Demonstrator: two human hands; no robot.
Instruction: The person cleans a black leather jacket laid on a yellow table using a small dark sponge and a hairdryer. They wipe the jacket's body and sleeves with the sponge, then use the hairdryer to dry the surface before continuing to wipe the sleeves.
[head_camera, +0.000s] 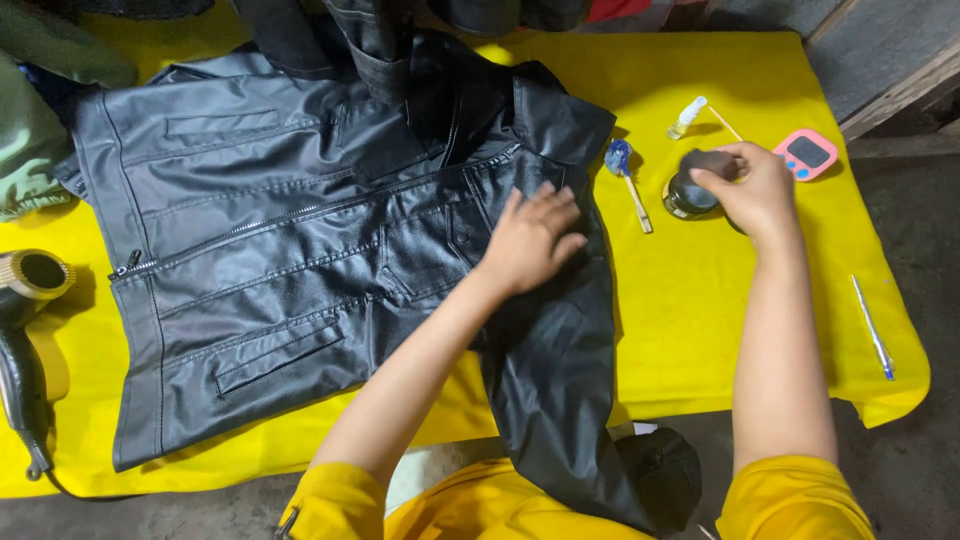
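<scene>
So from where I'm watching, there's a black leather jacket (300, 250) spread flat, front side up, across a table covered in a yellow cloth (680, 300), with one sleeve hanging off the near edge toward the person's lap. The left hand (530, 240) is lying flat on the jacket near the shoulder and chest pocket area, fingers stretched out and a bit spread, palm down, just pressing on the leather and not gripping anything. The right hand (750, 190) is off to the right of the jacket, over a small round dark tin (688, 197) sitting on the cloth; the fingers are curled around a grey pad or sponge (712, 162) held right at the top of the tin, so that hand is closed on the pad. Just beside the tin on its left is a little brush with a wooden handle and a blue head (628, 170). Behind it there's a small clear dropper bottle (688, 117), and a pink digital timer (806, 154) sits near the right hand. A pen (872, 327) lies well apart at the right edge, and a hair dryer (28, 330) rests on the far left side of the table.
</scene>
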